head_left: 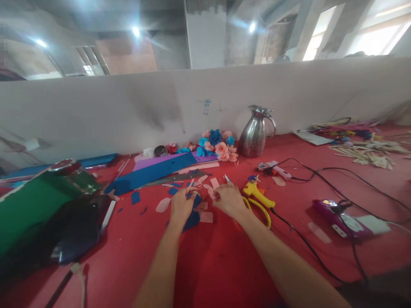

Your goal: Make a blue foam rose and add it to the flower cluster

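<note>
My left hand (181, 205) is closed, its fingertips pinched; a thin pale sliver shows at them, too small to name. Dark blue paper pieces (192, 220) lie beneath and beside it. To its right, my right hand (229, 199) is closed, with a pink paper petal (210, 191) at its pinched fingertips. A pale pointed tip (227, 178) shows just beyond the knuckles; the rest of it is hidden. Between the hands lie cut pink paper pieces (206, 217). Yellow-handled scissors (265, 216) lie partly behind my right wrist, close to a yellow glue gun (261, 196).
Paper flowers (221, 147) and a steel jug (253, 132) stand near the white partition (112, 107). A blue paper strip (154, 173) lies behind the hands. Cables run from a purple power strip (342, 220) at right. Green sheet (28, 214) and black plastic (83, 226) occupy the left.
</note>
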Action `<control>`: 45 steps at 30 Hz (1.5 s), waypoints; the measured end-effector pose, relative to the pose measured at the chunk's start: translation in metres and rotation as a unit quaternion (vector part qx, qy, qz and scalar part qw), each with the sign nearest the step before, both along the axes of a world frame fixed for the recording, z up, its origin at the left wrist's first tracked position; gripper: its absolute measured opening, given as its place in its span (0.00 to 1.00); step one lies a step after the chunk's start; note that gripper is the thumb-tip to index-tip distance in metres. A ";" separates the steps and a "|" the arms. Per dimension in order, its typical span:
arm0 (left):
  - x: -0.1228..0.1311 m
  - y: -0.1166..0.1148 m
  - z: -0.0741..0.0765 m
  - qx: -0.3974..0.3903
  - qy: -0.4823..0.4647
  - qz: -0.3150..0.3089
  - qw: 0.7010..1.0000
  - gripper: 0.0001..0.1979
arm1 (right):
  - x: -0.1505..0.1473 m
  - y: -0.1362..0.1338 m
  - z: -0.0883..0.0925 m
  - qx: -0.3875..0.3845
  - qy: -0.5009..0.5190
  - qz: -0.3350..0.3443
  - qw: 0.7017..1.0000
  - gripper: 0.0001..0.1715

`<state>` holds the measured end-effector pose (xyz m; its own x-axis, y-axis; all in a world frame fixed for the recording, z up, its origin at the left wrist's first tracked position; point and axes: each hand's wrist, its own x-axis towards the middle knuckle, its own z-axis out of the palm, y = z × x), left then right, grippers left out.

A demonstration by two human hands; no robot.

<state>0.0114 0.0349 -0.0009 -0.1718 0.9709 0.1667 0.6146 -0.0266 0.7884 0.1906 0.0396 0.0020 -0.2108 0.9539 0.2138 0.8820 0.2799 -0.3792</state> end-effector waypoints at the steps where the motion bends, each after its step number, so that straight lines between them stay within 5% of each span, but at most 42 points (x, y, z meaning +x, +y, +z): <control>1: 0.000 0.000 -0.001 -0.005 -0.003 0.000 1.000 0.10 | -0.001 -0.001 -0.001 0.005 -0.011 -0.001 1.000 0.09; 6: 0.007 -0.004 0.003 -0.064 -0.144 -0.008 0.987 0.11 | -0.003 0.001 0.002 -0.026 0.130 -0.004 0.991 0.07; 10: 0.016 -0.014 0.017 -0.164 -0.358 -0.081 0.916 0.22 | -0.004 0.001 0.010 -0.166 0.350 0.020 0.922 0.11; 13: 0.019 -0.017 0.025 -0.154 -0.391 -0.079 0.904 0.17 | -0.006 -0.001 0.012 -0.225 0.449 0.018 0.864 0.12; 19: 0.016 -0.013 0.025 -0.115 -0.395 -0.029 0.911 0.18 | -0.005 0.000 0.014 -0.232 0.556 0.024 0.798 0.11; 30: 0.012 -0.010 0.019 -0.116 -0.391 -0.032 0.912 0.20 | -0.007 -0.002 0.016 -0.221 0.500 0.023 0.837 0.08; 38: 0.016 -0.013 0.026 -0.128 -0.388 -0.028 0.912 0.18 | -0.007 -0.001 0.013 -0.228 0.541 0.033 0.809 0.09; 45: 0.017 -0.011 0.018 0.005 -0.279 0.040 0.959 0.13 | -0.009 0.000 0.008 -0.155 0.508 0.003 0.847 0.07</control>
<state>0.0280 0.0242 0.0175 -0.3109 0.9497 0.0370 0.0974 -0.0069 0.9952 0.1821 0.0399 0.0095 -0.0732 0.9969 0.0274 0.0540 0.0314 -0.9980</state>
